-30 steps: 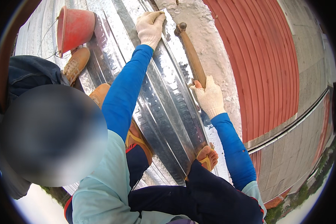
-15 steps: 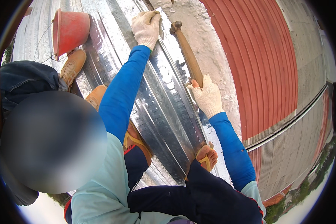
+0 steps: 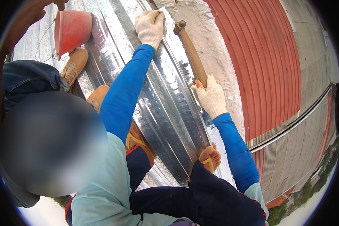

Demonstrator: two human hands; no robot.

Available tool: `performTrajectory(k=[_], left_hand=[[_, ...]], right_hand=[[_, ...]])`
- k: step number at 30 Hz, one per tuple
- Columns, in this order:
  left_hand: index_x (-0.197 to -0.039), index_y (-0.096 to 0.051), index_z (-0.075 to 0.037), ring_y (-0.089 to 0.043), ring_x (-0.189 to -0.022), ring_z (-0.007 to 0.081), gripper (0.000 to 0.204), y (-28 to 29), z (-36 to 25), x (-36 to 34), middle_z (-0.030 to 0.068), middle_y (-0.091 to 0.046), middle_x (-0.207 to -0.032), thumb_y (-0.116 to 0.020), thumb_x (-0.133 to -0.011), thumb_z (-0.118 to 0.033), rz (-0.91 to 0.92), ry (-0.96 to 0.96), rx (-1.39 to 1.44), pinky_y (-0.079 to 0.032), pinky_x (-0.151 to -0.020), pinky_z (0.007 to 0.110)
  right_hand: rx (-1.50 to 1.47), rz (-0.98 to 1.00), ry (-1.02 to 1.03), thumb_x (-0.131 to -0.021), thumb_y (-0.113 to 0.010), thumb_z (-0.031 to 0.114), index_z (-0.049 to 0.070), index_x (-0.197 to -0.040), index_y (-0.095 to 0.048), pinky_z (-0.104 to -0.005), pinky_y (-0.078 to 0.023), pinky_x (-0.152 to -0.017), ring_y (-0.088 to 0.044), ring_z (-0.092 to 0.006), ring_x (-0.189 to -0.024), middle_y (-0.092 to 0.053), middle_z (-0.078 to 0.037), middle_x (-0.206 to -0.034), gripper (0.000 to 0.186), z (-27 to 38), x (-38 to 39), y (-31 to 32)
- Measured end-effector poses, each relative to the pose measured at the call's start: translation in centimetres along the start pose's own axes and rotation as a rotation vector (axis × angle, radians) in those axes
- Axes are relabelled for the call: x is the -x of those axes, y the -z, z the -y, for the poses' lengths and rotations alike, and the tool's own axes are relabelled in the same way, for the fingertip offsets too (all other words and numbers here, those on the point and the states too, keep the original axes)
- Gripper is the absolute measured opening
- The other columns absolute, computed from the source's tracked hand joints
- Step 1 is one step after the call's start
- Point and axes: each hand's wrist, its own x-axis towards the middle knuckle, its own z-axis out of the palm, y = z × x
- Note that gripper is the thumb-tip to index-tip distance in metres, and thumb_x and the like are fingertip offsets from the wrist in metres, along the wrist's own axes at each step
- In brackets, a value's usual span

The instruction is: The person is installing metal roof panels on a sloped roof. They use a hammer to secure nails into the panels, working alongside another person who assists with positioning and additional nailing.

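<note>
My right hand (image 3: 211, 97), in a cream knit glove with a bare thumb tip, is wrapped round the lower end of a hammer's wooden handle. The hammer (image 3: 194, 56) slants up and leftward, its dark head (image 3: 180, 26) over the pale masonry edge. Farther forward, my left hand (image 3: 150, 27), gloved likewise, is closed at the raised seam of a shiny ribbed metal roofing sheet (image 3: 164, 101). Whatever its fingers grip is hidden under them. Blue sleeves cover both forearms. My feet in yellow flip-flops (image 3: 210, 158) rest on the sheet.
A red bucket (image 3: 74, 32) with a wire handle lies tipped at the upper left. Beside it is a co-worker's tan shoe (image 3: 74, 66); a co-worker's hand (image 3: 35, 15) is near the rim. Rough masonry (image 3: 211, 41) borders the sheet, with a red ribbed roof (image 3: 260, 60) beyond.
A co-worker's arm and hand have come in at the upper left, reaching the bucket's rim. My hands and the hammer have barely moved.
</note>
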Motion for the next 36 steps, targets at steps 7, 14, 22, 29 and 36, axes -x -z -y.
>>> performTrajectory(k=[7,14,22,29,36], left_hand=[[-0.101,-0.089,-0.012,-0.069,-0.115,0.0371,0.016,-0.1,0.0,-0.2,0.0085,-0.083,-0.109,-0.084,-0.096,-0.026,0.009,-0.026,-0.052,-0.053,-0.104,0.049],[-0.101,-0.090,-0.014,-0.068,-0.119,0.0351,0.014,0.0,-0.3,-0.4,0.0057,-0.083,-0.113,-0.084,-0.097,-0.026,0.057,-0.061,-0.146,-0.050,-0.108,0.048],[-0.102,-0.089,-0.011,-0.068,-0.126,0.0360,0.015,0.0,-0.7,-0.4,0.0055,-0.083,-0.121,-0.083,-0.097,-0.025,0.094,-0.066,-0.184,-0.046,-0.116,0.047],[-0.101,-0.087,-0.008,-0.070,-0.123,0.0357,0.019,0.1,-0.7,-0.9,0.0080,-0.083,-0.118,-0.079,-0.099,-0.025,0.147,-0.066,-0.117,-0.048,-0.114,0.048],[-0.101,-0.086,-0.007,-0.071,-0.120,0.0362,0.018,0.3,-1.3,-1.1,0.0101,-0.083,-0.118,-0.077,-0.099,-0.022,0.189,-0.052,-0.157,-0.051,-0.111,0.047]], right_hand=[[0.005,-0.002,0.017,-0.106,-0.079,0.039,0.001,-0.104,-0.061,-0.0546,-0.059,-0.066,-0.077,-0.0503,-0.077,-0.073,-0.029,-0.078,0.043,-0.3,0.0,-0.2],[0.027,0.002,0.037,-0.108,-0.077,0.037,0.000,-0.105,-0.060,-0.0543,-0.059,-0.066,-0.078,-0.0502,-0.078,-0.072,-0.030,-0.077,0.041,-0.4,-0.1,0.0],[-0.005,0.054,-0.014,-0.109,-0.077,0.037,-0.002,-0.107,-0.060,-0.0548,-0.058,-0.066,-0.076,-0.0513,-0.078,-0.072,-0.031,-0.078,0.043,0.2,-0.3,0.5],[-0.139,0.138,-0.095,-0.109,-0.076,0.028,-0.002,-0.111,-0.064,-0.0388,-0.055,-0.055,-0.074,-0.0255,-0.066,-0.077,-0.019,-0.086,0.033,-0.1,-0.2,0.6],[-0.346,0.093,-0.051,-0.109,-0.076,0.036,-0.007,-0.110,-0.066,-0.0513,-0.058,-0.069,-0.078,-0.0490,-0.082,-0.075,-0.032,-0.087,0.044,3.0,-2.1,1.5]])
